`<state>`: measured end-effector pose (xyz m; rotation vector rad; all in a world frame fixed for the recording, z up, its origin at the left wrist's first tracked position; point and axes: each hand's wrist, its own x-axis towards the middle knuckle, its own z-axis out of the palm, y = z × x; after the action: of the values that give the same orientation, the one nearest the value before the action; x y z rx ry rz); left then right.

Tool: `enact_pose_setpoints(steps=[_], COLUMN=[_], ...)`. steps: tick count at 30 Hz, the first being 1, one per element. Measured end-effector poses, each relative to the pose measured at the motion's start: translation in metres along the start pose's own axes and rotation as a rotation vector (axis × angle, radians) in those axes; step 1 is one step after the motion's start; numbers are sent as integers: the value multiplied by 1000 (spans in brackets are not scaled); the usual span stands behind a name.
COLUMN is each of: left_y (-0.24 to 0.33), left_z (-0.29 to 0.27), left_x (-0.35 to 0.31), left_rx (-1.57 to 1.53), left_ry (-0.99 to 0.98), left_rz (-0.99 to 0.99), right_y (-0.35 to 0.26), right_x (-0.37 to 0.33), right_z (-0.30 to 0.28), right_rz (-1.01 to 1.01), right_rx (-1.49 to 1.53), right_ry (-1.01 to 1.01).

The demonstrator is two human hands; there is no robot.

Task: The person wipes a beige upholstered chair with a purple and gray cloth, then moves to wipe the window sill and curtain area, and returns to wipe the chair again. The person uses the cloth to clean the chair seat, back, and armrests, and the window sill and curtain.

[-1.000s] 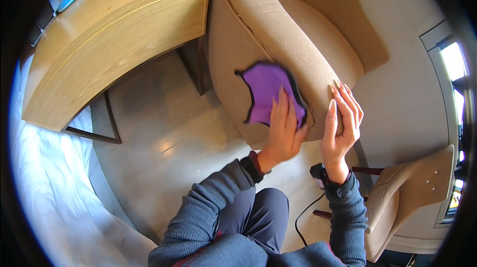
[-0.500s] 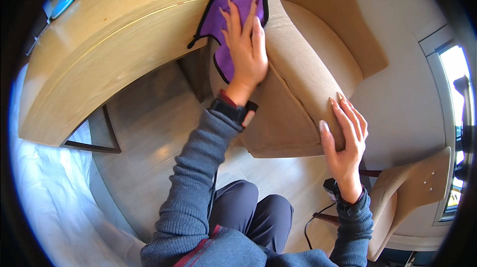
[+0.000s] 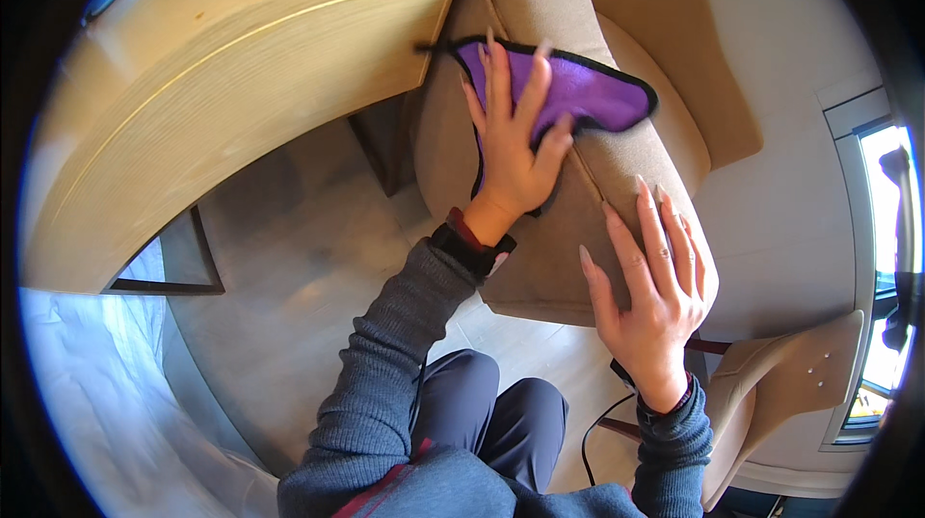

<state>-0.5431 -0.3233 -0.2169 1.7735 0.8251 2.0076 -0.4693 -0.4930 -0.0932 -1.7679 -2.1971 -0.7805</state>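
A purple cloth [image 3: 602,96] with a black border lies over the side and top edge of a tan upholstered sofa arm [image 3: 641,157]. My left hand [image 3: 515,137] presses flat on the cloth, fingers spread, and hides part of it. Against the near end of the same sofa arm rests my right hand [image 3: 660,296], its fingers apart and nothing in it.
A pale wooden desk [image 3: 260,84] with a curved look stands at the left, close to the sofa. White fabric [image 3: 106,393] hangs below it. A tan chair [image 3: 771,373] is at the lower right, near a window [image 3: 882,277]. A black cable [image 3: 588,441] runs by my right wrist.
My left hand has slid the cloth nearer along the sofa, and the cloth's wide end has swung right over the arm's top. My right hand has shifted slightly, with its fingers spread wider.
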Motion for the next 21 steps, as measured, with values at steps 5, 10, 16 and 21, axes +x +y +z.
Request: enact_pose_setpoints(steps=[5,10,16,21], left_y=[-19,-2,109,79], left_z=[7,16,12,20], left_x=[0,-46,-149,-68], left_rx=[-188,-259,-251,-204], left_ry=[201,222,-276,-34], left_rz=[-167,-408,-73,-120], right_y=[0,0,25,64], right_x=[-5,-5,-15,-29], right_z=[2,0,-14,-14], right_rz=[24,5,39,-121], right_rx=[35,84,369,486], right_ry=[1,45,62,74])
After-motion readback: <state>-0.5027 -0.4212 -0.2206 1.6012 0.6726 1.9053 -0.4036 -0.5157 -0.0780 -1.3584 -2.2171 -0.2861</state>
